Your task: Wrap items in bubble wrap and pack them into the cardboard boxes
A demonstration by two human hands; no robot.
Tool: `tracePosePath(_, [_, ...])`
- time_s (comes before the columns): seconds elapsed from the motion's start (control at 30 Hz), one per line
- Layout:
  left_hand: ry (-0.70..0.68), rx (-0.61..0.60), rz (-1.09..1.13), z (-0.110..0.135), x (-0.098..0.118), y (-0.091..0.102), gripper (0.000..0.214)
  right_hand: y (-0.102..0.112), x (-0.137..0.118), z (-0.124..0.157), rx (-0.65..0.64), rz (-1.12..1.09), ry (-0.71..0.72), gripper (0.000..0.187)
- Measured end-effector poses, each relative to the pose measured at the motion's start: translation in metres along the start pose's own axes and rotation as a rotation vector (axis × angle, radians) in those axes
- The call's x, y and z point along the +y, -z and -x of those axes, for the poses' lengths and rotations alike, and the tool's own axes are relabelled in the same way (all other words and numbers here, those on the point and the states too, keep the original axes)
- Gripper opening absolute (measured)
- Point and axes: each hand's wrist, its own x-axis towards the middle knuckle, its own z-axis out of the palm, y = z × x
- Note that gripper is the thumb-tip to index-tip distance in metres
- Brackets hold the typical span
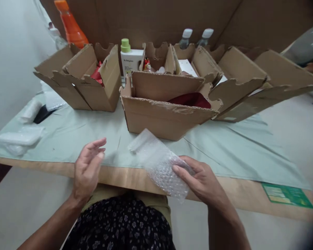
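My right hand [198, 178] grips a clear bubble-wrap pouch [160, 163] by its near end, above the table's front edge. The pouch points up and left toward an open cardboard box [161, 118] just behind it, which has something dark red [190, 100] inside. My left hand [88, 168] hovers to the left of the pouch, fingers spread and loosely curled, holding nothing and not touching it.
Several more open cardboard boxes [80, 83] stand in a row behind, on a pale green sheet [237, 146]. A white bottle with a green cap [129, 57], an orange bottle [71, 27] and two capped bottles [195, 38] are at the back. Bubble-wrap rolls [21, 137] lie far left.
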Motion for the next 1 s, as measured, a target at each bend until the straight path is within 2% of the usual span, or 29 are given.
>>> tracePosePath(0.07, [-0.337,-0.198,-0.237,0.012,0.017,-0.009,0.032,0.010,-0.010,-0.003,-0.047,0.116,0.058,0.020])
tracePosePath(0.13, [-0.676,-0.485,-0.406,0.022,0.033,-0.029,0.049,0.012,-0.019,-0.004,-0.097,0.210,0.144,0.018])
tracePosePath(0.17, [-0.791,-0.609,-0.461,0.026,0.037,-0.040,0.058,0.012,-0.023,-0.003,-0.121,0.247,0.189,0.017])
tracePosePath(0.2, [-0.842,-0.698,-0.508,0.027,0.038,-0.051,0.065,0.012,-0.026,-0.002,-0.136,0.276,0.227,0.017])
tracePosePath(0.23, [-0.825,-0.746,-0.556,0.026,0.035,-0.060,0.068,0.012,-0.027,0.001,-0.138,0.298,0.249,0.018])
tracePosePath(0.3, [-0.669,-0.765,-0.658,0.019,0.019,-0.073,0.064,0.016,-0.026,0.007,-0.112,0.315,0.246,0.019])
tracePosePath(0.37, [-0.535,-0.778,-0.717,0.011,-0.002,-0.080,0.049,0.022,-0.020,0.014,-0.074,0.300,0.202,0.019])
tracePosePath(0.4, [-0.512,-0.786,-0.724,0.008,-0.012,-0.082,0.040,0.025,-0.017,0.018,-0.066,0.285,0.177,0.019])
tracePosePath(0.5, [-0.515,-0.738,-0.667,0.004,-0.026,-0.085,0.018,0.031,-0.007,0.027,-0.070,0.241,0.109,0.021])
tracePosePath(0.53, [-0.486,-0.706,-0.623,0.003,-0.025,-0.084,0.016,0.034,-0.004,0.031,-0.061,0.232,0.092,0.022])
tracePosePath(0.6, [-0.343,-0.656,-0.509,0.001,-0.017,-0.076,0.019,0.043,0.000,0.038,-0.020,0.221,0.062,0.023])
tracePosePath(0.7, [-0.061,-0.500,-0.333,-0.011,-0.002,-0.045,0.023,0.063,0.007,0.043,0.103,0.202,-0.030,0.028])
tracePosePath(0.77, [0.026,-0.332,-0.276,-0.022,0.002,-0.019,0.025,0.076,0.015,0.039,0.184,0.173,-0.097,0.031])
tracePosePath(0.87, [0.006,-0.180,-0.402,-0.036,-0.004,0.008,0.026,0.083,0.029,0.019,0.237,0.200,-0.169,0.040])
tracePosePath(1.0, [-0.203,-0.169,-0.812,-0.039,-0.026,0.017,0.024,0.069,0.053,-0.009,0.227,0.554,-0.362,0.056])
